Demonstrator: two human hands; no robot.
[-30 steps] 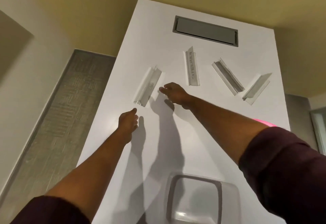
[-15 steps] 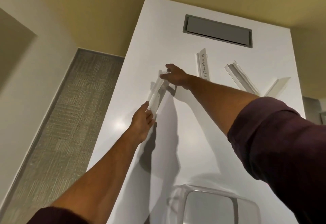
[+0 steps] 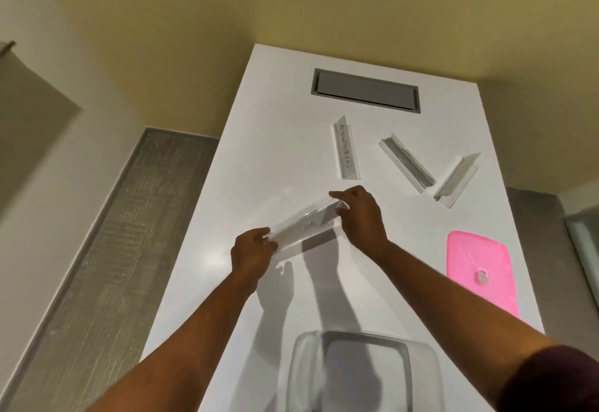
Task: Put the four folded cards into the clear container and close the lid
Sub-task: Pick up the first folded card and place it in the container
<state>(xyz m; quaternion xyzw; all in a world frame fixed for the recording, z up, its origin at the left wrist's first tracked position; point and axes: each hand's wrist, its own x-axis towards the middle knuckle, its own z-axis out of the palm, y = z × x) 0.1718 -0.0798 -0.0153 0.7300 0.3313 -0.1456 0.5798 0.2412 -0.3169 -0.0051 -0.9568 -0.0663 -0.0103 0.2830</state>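
At the near edge of the white tabletop (image 3: pixel 201 282) stands the clear container (image 3: pixel 356 372), its mouth open and nothing visible inside it. Its pink lid (image 3: pixel 479 269) lies flat to the right, close to the tabletop's right edge and apart from the container, which leaves the opening free for loading. Just beyond the container, above the tabletop, a folded card marked "Dog" (image 3: pixel 304 228) is carried between two hands. The left hand (image 3: pixel 251 254) pinches its near left end and the right hand (image 3: pixel 359 214) pinches its far right end, so each grip is closed on this card. Holding both ends probably keeps the long, light card level and its fold from springing open. The writing faces the wearer. Farther off, three more cards rest on the tabletop: one marked "Superman" (image 3: pixel 346 151) in the middle, a second card (image 3: pixel 406 162) to its right lying at a slant, and a third card (image 3: pixel 457 180) nearest the right edge. They lie apart from one another, so each looks easy to pick up alone. A grey recessed panel (image 3: pixel 366 90) sits near the far edge. The stretch between the held card and the container is bare, giving an open path down to the mouth.
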